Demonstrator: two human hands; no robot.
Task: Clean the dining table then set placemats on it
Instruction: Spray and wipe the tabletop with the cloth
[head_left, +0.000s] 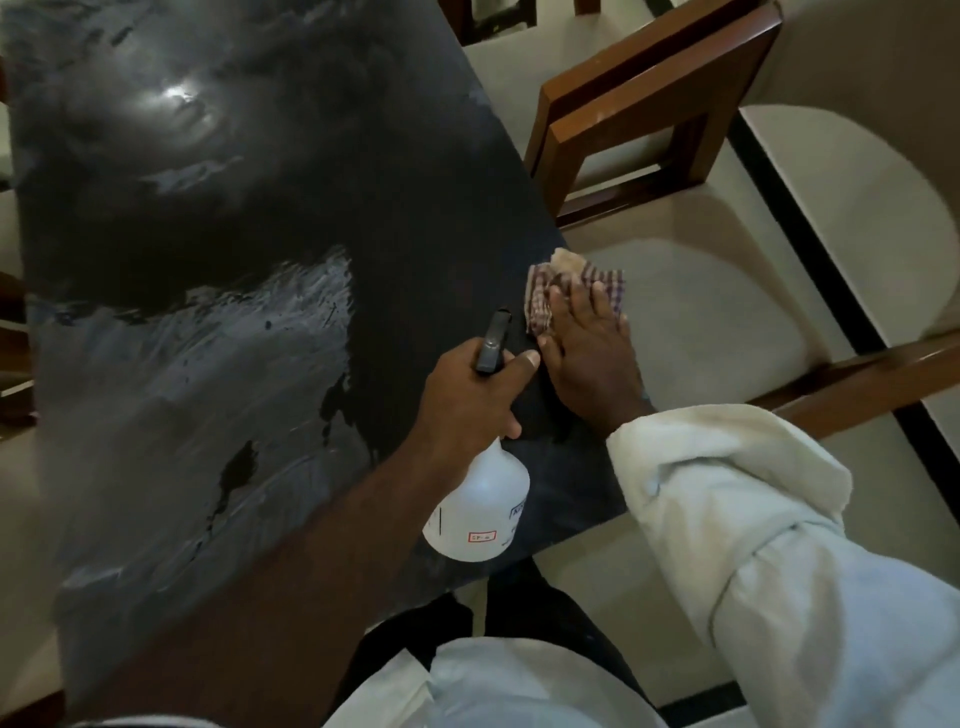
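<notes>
The dark glossy dining table (218, 218) fills the left of the head view, with wet smeared streaks across its near half. My left hand (472, 400) grips the neck of a white spray bottle (480, 512) with a black trigger head, held above the table's right edge. My right hand (589, 358) lies flat with straight fingers on a checked cloth (545, 291), pressing it onto the table right at that edge. No placemats are in view.
A wooden chair (649, 104) with a pale cushion stands close to the table's right side. Another wooden chair arm (883, 374) juts in at the right. The pale floor (852, 208) carries a black stripe.
</notes>
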